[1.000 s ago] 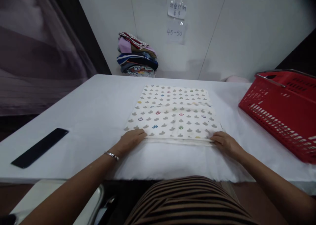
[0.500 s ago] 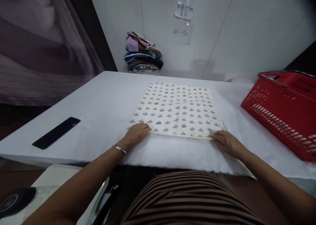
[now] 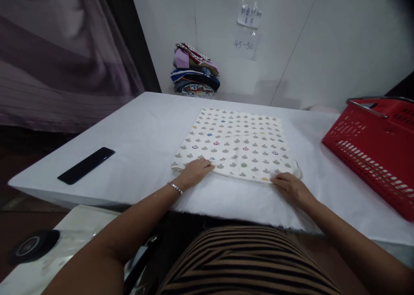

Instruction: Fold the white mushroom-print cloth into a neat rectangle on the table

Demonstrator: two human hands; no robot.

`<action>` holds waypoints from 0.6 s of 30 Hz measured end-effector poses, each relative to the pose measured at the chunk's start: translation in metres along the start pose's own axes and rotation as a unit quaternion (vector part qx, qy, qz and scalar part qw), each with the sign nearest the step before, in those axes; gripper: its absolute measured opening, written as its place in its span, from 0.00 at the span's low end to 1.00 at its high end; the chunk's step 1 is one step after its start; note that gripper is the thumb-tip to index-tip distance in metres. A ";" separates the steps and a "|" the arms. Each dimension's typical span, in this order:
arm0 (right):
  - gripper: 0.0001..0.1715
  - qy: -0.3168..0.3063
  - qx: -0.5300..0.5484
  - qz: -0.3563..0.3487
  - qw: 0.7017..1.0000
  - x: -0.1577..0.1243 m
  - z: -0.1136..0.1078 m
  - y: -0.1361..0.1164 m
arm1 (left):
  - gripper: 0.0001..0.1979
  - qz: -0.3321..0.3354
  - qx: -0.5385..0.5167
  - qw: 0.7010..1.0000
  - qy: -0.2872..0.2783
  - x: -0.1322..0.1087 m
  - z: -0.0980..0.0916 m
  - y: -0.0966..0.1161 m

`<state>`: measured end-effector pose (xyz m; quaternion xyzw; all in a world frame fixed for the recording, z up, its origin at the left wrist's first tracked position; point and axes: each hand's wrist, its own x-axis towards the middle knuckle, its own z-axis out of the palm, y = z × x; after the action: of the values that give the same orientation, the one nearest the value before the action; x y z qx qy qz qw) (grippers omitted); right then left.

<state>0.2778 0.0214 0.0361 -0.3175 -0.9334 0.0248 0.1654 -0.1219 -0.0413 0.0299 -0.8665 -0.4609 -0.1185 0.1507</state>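
Note:
A cream cloth (image 3: pixel 237 142) printed with grey and coloured shapes lies folded flat on the white table (image 3: pixel 139 135). My left hand (image 3: pixel 195 172) rests palm down on the cloth's near left edge, fingers flat and together. At the near right corner my right hand (image 3: pixel 289 186) lies with its fingers flat on the table, touching the cloth's edge. Neither hand grips anything. A bracelet sits on my left wrist.
A red plastic basket (image 3: pixel 375 146) stands at the right. A black phone (image 3: pixel 86 164) lies at the near left. A stack of folded clothes (image 3: pixel 195 70) sits against the back wall under paper notes. Near left below the table is a white surface with a black disc (image 3: pixel 32 245).
My left hand has slid a little forward onto the cloth's near edge. The right hand stays at the near right corner. The view has shifted, with everything drifting rightward in the picture.

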 end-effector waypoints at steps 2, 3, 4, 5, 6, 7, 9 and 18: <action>0.17 -0.017 0.012 0.002 1.000 -0.002 0.001 -0.002 | 0.12 -0.012 -0.008 1.000 -0.013 -0.008 0.003 0.003; 0.17 -0.023 0.022 0.008 0.999 -0.004 0.001 -0.003 | 0.12 -0.026 -0.012 1.000 -0.014 -0.012 0.005 0.005; 0.18 -0.027 0.033 0.016 0.999 -0.005 0.002 -0.002 | 0.13 -0.040 -0.017 0.999 -0.013 -0.016 0.006 0.006; 0.18 -0.028 0.045 0.027 0.998 -0.007 0.002 -0.001 | 0.13 -0.053 -0.022 0.998 -0.013 -0.020 0.006 0.006; 0.19 -0.027 0.055 0.044 0.997 -0.009 0.003 0.002 | 0.14 -0.066 -0.025 0.997 -0.015 -0.023 0.005 0.005; 0.19 -0.019 0.065 0.054 0.996 -0.010 0.005 0.006 | 0.14 -0.077 -0.024 0.997 -0.018 -0.026 0.003 0.003; 0.20 0.003 0.079 0.070 0.994 -0.013 0.010 0.017 | 0.15 -0.105 -0.010 0.994 -0.020 -0.029 -0.002 -0.004; 0.29 -0.004 0.096 0.053 0.994 -0.033 0.041 0.045 | 0.11 -0.159 0.011 0.986 -0.045 -0.059 -0.010 -0.023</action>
<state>0.3155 0.0398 -0.0190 -0.3490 -0.9091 0.1247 0.1901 -0.1745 -0.0778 0.0221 -0.7852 -0.6001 -0.0966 0.1187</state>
